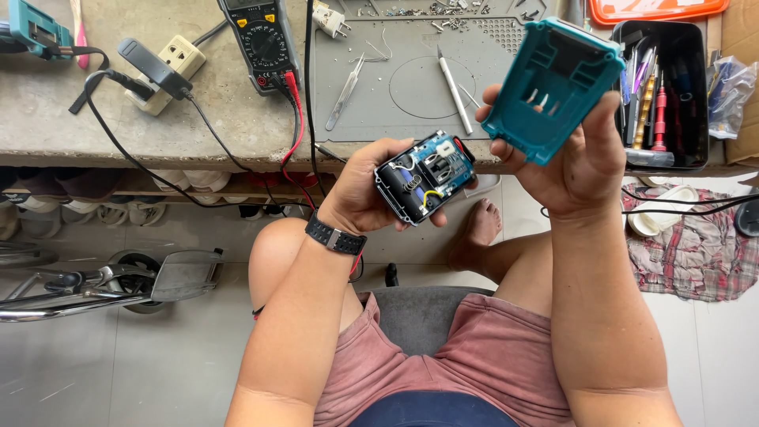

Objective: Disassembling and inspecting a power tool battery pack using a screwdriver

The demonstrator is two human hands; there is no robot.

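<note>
My left hand (365,192) grips an opened black battery pack (423,175), its blue circuit board, cells and a yellow wire exposed on top. My right hand (577,162) holds the teal plastic cover (552,88) of the pack, tilted so that its hollow inner side faces me. The two parts are apart, the cover up and to the right of the pack. A black watch (336,237) sits on my left wrist. Both hands hover just in front of the bench edge, above my knees.
A grey work mat (411,111) on the concrete bench carries tweezers (345,93), a thin blade tool (455,88) and loose screws. A multimeter (261,39) with red and black leads lies at left, beside a power strip (170,71). A black tray of screwdrivers (662,91) stands at right.
</note>
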